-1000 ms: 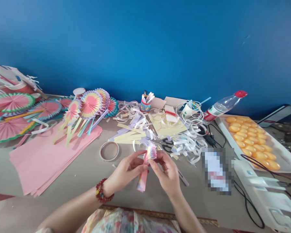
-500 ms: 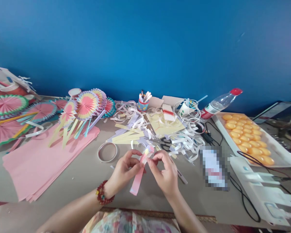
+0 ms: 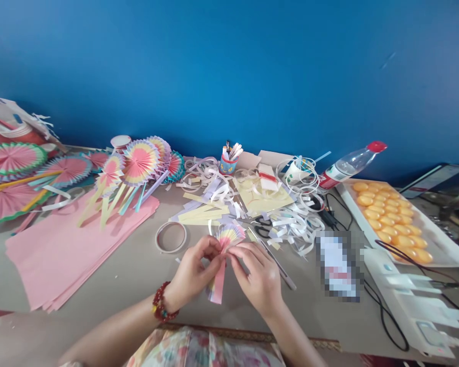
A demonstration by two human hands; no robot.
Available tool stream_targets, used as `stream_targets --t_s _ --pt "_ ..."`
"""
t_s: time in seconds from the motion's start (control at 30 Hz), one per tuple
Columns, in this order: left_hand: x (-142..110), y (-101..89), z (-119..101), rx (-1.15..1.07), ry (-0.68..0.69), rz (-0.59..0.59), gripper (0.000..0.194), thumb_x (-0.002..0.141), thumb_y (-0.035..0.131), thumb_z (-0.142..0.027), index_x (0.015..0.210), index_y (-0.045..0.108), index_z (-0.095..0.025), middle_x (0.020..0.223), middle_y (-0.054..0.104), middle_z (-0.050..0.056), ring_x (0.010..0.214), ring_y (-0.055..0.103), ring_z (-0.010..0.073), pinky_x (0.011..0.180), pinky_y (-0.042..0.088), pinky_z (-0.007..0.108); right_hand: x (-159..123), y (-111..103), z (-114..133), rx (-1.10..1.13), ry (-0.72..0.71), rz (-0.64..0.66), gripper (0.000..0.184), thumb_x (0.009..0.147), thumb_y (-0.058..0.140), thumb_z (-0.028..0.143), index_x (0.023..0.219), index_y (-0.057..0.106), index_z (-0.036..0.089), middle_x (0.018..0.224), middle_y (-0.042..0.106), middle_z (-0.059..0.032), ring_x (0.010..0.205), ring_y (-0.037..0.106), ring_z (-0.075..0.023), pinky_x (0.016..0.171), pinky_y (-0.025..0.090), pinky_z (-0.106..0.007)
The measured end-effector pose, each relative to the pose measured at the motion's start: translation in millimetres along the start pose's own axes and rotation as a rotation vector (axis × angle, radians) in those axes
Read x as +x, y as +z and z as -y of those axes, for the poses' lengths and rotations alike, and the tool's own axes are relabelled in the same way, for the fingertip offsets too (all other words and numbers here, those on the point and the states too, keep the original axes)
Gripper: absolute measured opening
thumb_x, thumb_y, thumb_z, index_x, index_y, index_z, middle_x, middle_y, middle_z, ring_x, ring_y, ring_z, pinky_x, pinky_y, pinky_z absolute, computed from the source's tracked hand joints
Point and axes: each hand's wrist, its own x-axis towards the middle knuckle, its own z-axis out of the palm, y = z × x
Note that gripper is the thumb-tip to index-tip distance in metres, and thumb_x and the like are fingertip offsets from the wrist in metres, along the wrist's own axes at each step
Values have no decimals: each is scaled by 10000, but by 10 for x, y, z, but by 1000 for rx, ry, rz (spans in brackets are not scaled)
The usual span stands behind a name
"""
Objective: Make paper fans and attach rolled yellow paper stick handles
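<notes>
A pleated paper fan [image 3: 229, 235], pink with yellow and lilac edging, is pinched at its middle between my two hands above the table. Its upper half spreads out in folds, while the lower end hangs as a narrower pleated strip. My left hand [image 3: 201, 265], with a red bead bracelet at the wrist, is closed on the fan's left side. From the right, my right hand [image 3: 256, 272] pinches the paper close to the centre with thumb and fingers. Black-handled scissors [image 3: 263, 227] and a pale pen-like stick [image 3: 277, 262] lie just beyond my right hand.
A tape roll [image 3: 171, 237] lies left of my hands, beside stacked pink paper [image 3: 80, 255] and finished paper fans [image 3: 141, 162]. Paper strips [image 3: 294, 227] heap behind. To the right are a bottle [image 3: 352, 164], a tray of yellow oval things [image 3: 453, 250] and a power strip [image 3: 416, 306].
The paper's upper end has gone from a narrow folded strip to a spread fan. My right hand has shifted its pinch toward the fan's centre.
</notes>
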Motion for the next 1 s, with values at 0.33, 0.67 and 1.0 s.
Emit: stream_targets --t_s 0.33,0.67,1.0 --pt "-42 -8 -37 205 98 -24 23 937 522 -223 953 536 -230 820 639 -6 754 643 148 702 478 234 22 -43 33 -40 53 41 137 930 578 119 969 605 247 892 716 -46 832 684 -207 753 533 -343" --pt "-52 -13 -95 330 149 -6 77 905 526 -173 952 528 -233 788 655 -15 703 653 142 666 471 225 35 -45 86 -111 25 45 121 931 564 105 923 574 225 853 729 -41 776 683 -202 696 512 -320" --pt "-51 -11 -125 366 175 -14 60 919 522 -192 961 524 -236 823 673 0 729 678 148 640 484 221 52 -86 61 4 79 58 118 928 562 126 944 602 236 872 727 -45 803 697 -202 717 543 -318"
